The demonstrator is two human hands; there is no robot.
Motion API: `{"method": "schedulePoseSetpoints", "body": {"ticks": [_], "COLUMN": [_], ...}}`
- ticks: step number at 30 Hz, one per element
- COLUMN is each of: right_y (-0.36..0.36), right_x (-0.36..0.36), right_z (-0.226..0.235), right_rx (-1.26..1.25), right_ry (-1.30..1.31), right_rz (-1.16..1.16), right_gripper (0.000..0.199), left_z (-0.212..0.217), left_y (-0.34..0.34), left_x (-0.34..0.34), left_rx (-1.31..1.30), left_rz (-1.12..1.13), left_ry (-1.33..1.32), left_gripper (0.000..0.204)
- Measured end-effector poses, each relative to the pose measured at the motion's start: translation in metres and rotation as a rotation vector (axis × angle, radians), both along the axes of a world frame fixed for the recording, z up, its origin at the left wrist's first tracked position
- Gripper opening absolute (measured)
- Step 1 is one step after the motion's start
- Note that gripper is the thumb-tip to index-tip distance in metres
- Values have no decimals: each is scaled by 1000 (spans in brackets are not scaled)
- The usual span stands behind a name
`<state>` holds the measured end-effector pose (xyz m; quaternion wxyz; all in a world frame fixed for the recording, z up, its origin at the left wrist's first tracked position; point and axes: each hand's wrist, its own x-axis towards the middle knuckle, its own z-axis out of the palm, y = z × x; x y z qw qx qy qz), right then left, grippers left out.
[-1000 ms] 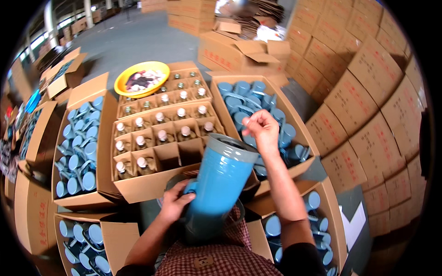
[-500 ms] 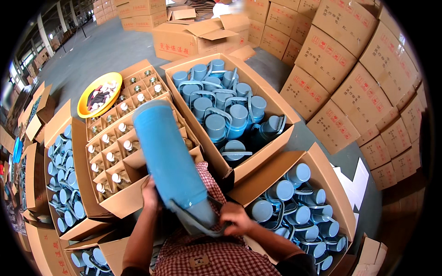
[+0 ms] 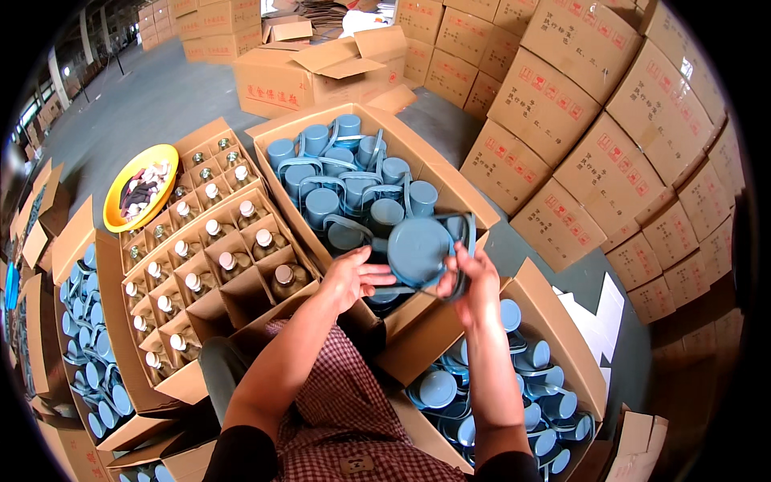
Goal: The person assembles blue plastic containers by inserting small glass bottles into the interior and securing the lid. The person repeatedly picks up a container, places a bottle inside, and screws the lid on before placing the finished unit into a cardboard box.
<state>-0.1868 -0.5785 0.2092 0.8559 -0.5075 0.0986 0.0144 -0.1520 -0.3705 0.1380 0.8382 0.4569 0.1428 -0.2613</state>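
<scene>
A blue vacuum flask point(image 3: 418, 251), upright with its round lid toward me, is at the near right end of the back carton point(image 3: 277, 181). My right hand point(image 3: 475, 281) is closed around the handle at its right side. My left hand point(image 3: 357, 277) is by its left side, fingers stretched out and apart; whether they touch the flask I cannot tell. Several more blue flasks point(image 3: 321, 205) with grey-blue handles stand close together in that carton. The lower body of the handled flask is hidden beneath its lid and behind my hands.
At left stands a divided carton point(image 3: 193, 390) of glass bottle liners point(image 3: 233, 263) with pale caps. A yellow basin point(image 3: 112, 207) holds small dark and pale pieces. More flasks fill the right carton point(image 3: 590, 365) and left carton point(image 3: 76, 233). Stacked sealed cartons point(image 3: 554, 104) rise at right.
The flask has gone from lying slanted in front of me to upright over the back carton. My left hand has loosened from its body; my right hand has moved up with it.
</scene>
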Motion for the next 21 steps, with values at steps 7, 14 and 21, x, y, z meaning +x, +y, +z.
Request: {"method": "schedulePoseSetpoints", "body": {"ticks": [7,14,21], "right_y": [24,15,-25], "right_x": [87,105,99], "right_z": [-18,-11,16], "right_rx": [-99,30,-9], "right_ry": [184,110,129], "right_rz": [39,162,57], "right_gripper": [17,17,19], "left_z": [-33,-58,-71], "left_y": [59,83,56], "left_x": [-43,-83,-91], "left_rx": [129,132,322], "left_rz": [4,131,57], "left_ry": [-95,-182,-410], "left_gripper": [48,31,25]}}
